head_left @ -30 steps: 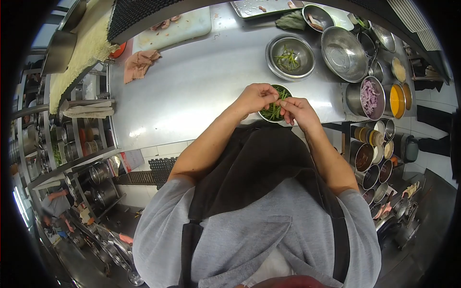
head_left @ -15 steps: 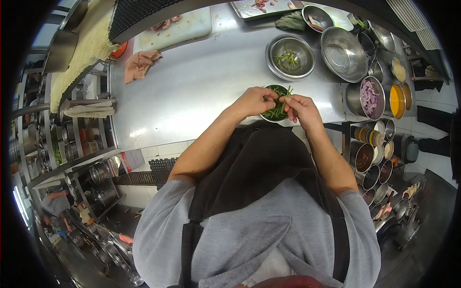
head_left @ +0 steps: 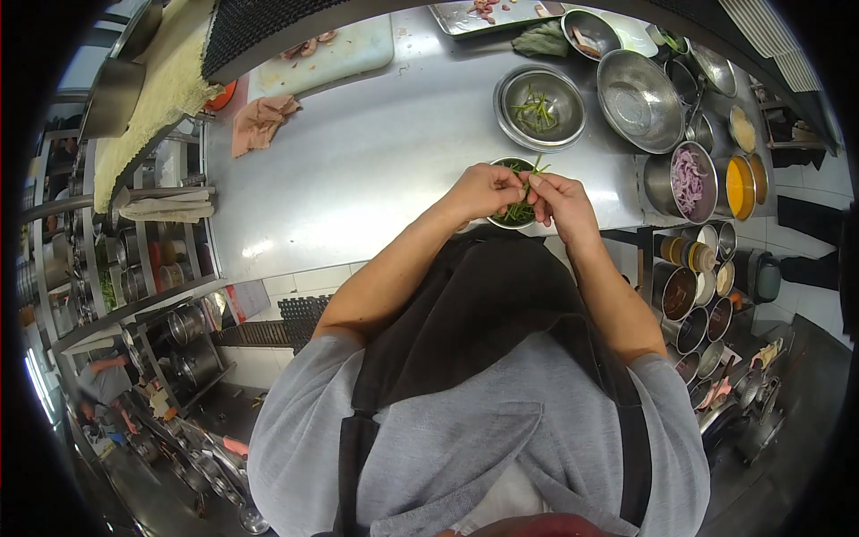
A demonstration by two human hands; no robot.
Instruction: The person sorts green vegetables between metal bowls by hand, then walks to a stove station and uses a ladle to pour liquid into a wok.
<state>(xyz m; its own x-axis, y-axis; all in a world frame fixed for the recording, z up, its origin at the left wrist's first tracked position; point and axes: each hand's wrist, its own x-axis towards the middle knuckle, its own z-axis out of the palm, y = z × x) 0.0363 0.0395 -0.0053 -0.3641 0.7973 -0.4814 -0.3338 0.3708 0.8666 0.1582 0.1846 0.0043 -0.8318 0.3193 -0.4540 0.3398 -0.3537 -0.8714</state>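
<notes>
Over a small steel bowl (head_left: 510, 225) of green herb sprigs (head_left: 517, 213), both hands meet close together near the table's front edge. My right hand (head_left: 564, 202) is closed, pinching a thin green sprig (head_left: 539, 166) that sticks up between thumb and fingers. Thumb and fingers of my left hand (head_left: 488, 190) close on the same sprig from the other side; their tips partly hide it. Just beyond is a pair of nested steel bowls (head_left: 574, 112) with a few green pieces (head_left: 535, 111) inside.
A large steel bowl (head_left: 641, 100), a pot of sliced purple onion (head_left: 689, 182) and a yellow-filled container (head_left: 739, 188) stand to the right. A cutting board (head_left: 362, 55) with meat and a crumpled pink cloth (head_left: 262, 123) lie at the left. A tray (head_left: 461, 24) is at the back.
My left hand has moved slightly right, its fingertips now meeting my right hand's at the sprig. The sprig stands higher above the bowl.
</notes>
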